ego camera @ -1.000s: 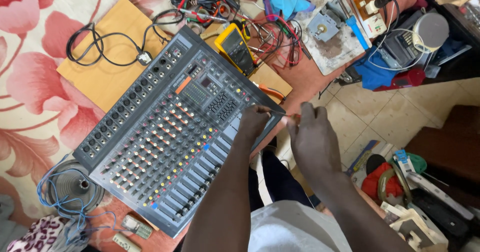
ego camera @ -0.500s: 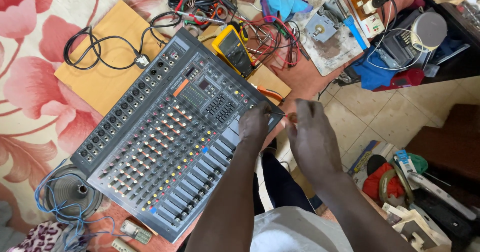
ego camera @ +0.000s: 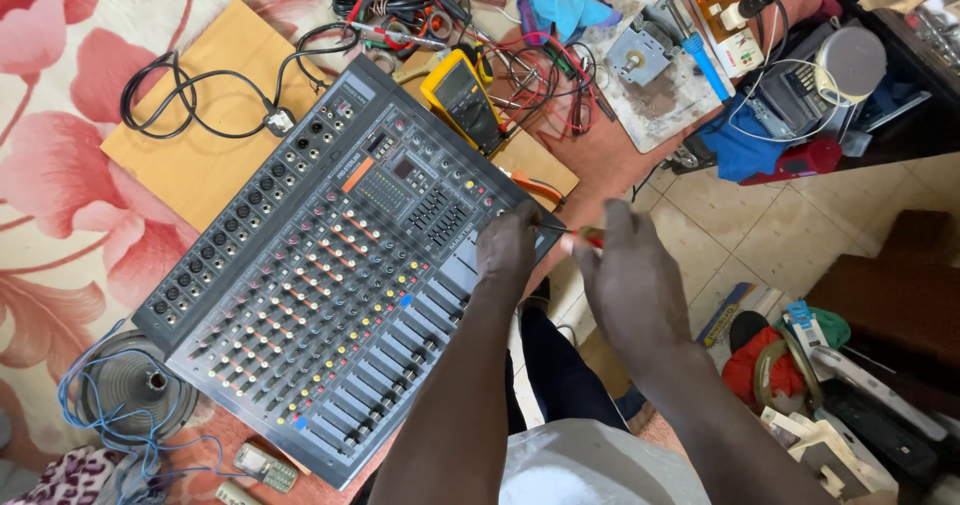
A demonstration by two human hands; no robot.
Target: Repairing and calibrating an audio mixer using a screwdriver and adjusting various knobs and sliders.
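While the left hand (ego camera: 508, 245) presses flat on the near right corner of the audio mixer (ego camera: 330, 265), the right hand (ego camera: 630, 275) just beside it grips a screwdriver (ego camera: 572, 232). Its shaft runs leftward from that fist toward the mixer's edge. Beyond both hands lies a yellow multimeter (ego camera: 462, 100) among tangled wires.

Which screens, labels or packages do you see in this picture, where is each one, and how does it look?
Multimeter: yellow case with a dark blank screen, above the mixer.
Audio mixer: dark grey, with a small display and an orange label strip near its top; the left hand rests on its right edge.
Flat printed package: on the tiled floor, right of the right hand, which holds a screwdriver.
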